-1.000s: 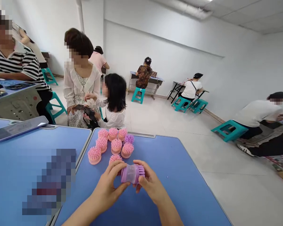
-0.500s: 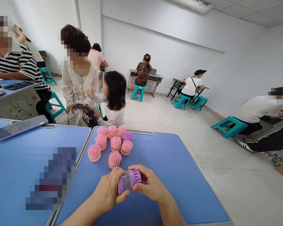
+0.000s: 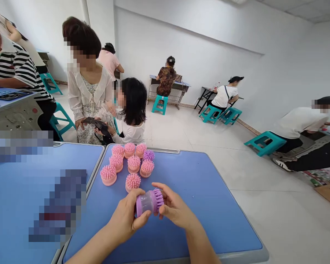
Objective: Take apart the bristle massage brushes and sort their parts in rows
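A purple scrub brush [image 3: 146, 202] with a clear middle section is held sideways above the blue desk, its bristles pointing right. My left hand [image 3: 129, 211] is wrapped around its base end, thumb below and fingers over the top. At the bristle end, my right hand [image 3: 176, 207] is open, fingers and thumb apart around the bristles. Whether its hidden fingertips touch the brush I cannot tell. Beyond my hands stand several pink scrub brushes [image 3: 133, 164], bristles up, with one purple-bristled brush [image 3: 149, 155] among them. The nearest pink brush [image 3: 132, 181] is just behind my left hand.
The blue desk [image 3: 209, 220] adjoins a second blue desk [image 3: 5, 205] on the left, where a blurred-out dark item [image 3: 62, 205] lies. Two people sit just past the desk edge, over a dark object [image 3: 100, 126]. Others sit on teal stools [image 3: 160, 104] at desks farther off.
My right hand has loosened around the bristles, with the index finger lifted and the thumb drawn away. My left hand keeps hold of the brush. The view has shifted slightly.
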Demonstrator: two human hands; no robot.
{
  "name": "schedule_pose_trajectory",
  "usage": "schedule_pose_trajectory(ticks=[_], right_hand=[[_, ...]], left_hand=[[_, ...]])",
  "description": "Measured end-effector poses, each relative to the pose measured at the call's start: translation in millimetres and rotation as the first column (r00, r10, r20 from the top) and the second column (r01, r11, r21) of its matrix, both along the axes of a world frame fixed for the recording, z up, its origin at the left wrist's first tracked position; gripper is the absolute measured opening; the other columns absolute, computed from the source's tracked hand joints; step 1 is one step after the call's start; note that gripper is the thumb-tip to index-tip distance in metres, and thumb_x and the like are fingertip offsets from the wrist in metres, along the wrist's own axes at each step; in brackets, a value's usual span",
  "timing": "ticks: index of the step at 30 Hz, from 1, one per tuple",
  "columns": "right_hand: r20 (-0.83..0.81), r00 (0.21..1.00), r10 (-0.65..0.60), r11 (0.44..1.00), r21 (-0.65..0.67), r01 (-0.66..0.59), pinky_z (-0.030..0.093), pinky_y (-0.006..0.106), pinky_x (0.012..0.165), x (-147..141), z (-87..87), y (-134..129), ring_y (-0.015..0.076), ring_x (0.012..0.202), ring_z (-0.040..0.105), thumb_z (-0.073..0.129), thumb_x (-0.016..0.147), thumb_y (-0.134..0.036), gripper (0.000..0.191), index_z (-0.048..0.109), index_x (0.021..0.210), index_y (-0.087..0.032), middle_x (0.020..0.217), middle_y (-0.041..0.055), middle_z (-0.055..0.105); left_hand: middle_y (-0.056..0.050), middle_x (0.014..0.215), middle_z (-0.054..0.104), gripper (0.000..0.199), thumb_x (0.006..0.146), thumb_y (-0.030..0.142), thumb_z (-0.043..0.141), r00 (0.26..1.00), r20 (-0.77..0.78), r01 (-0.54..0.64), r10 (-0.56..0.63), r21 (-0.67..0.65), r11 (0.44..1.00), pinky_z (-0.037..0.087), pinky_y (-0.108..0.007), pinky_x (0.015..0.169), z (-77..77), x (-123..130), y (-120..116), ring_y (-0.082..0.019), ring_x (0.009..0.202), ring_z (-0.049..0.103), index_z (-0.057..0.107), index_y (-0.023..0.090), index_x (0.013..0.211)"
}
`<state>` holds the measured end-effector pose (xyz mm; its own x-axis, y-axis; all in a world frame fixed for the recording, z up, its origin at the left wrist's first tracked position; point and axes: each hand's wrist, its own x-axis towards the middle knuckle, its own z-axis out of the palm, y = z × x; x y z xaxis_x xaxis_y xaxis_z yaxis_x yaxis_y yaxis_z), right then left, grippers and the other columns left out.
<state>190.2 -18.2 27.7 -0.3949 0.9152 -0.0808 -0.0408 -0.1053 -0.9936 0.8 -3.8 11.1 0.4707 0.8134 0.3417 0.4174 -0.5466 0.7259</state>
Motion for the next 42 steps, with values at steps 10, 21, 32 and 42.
schedule_pose_trajectory(ticks=[10,21,32,42], right_hand=[[0.152,0.988,-0.037,0.972,0.236,0.0,0.041,0.032,0.088,2.2,9.0,-2.7,0.0186,0.105,0.048,0.072,0.065,-0.038,0.057,0.047,0.116,-0.03,0.132,0.0053,0.035],[0.211,0.974,-0.08,0.963,0.27,0.021,0.044,0.031,0.081,2.3,14.1,-2.7,0.0162,0.092,0.054,0.066,0.071,-0.033,0.036,0.053,0.104,-0.024,0.111,0.0048,0.052],[0.212,0.977,-0.014,0.997,0.079,-0.003,0.045,0.025,0.059,2.4,8.9,-0.9,0.0118,0.066,0.051,0.061,0.071,-0.051,0.054,0.048,0.114,-0.021,0.084,0.0012,0.055],[0.255,0.966,-0.035,0.933,0.355,-0.06,0.044,0.029,0.081,5.9,18.1,-3.0,0.0154,0.096,0.052,0.061,0.067,-0.009,0.039,0.052,0.102,-0.026,0.112,0.0034,0.047]], left_hand=[[0.001,0.071,0.055,0.029,0.081,0.04,0.04,1.0,-0.015,-0.011,0.008,-0.158,0.987,0.04,-0.025,0.053,3.6,0.3,0.7,-0.015,0.058,0.052,0.039,0.02,0.101],[0.004,0.066,0.049,0.025,0.081,0.039,0.041,0.999,0.03,0.038,-0.032,-0.25,0.967,0.036,-0.022,0.05,12.7,1.0,0.7,-0.013,0.055,0.046,0.039,0.021,0.098],[0.002,0.071,0.052,0.028,0.08,0.04,0.045,0.999,0.024,0.04,-0.035,-0.266,0.963,0.037,-0.023,0.052,11.6,1.4,0.7,-0.013,0.057,0.046,0.041,0.02,0.099],[0.01,0.056,0.033,0.026,0.082,0.042,0.039,0.978,0.201,0.172,-0.061,-0.603,0.779,0.033,-0.019,0.042,22.8,5.0,1.5,-0.008,0.045,0.035,0.04,0.021,0.095]])
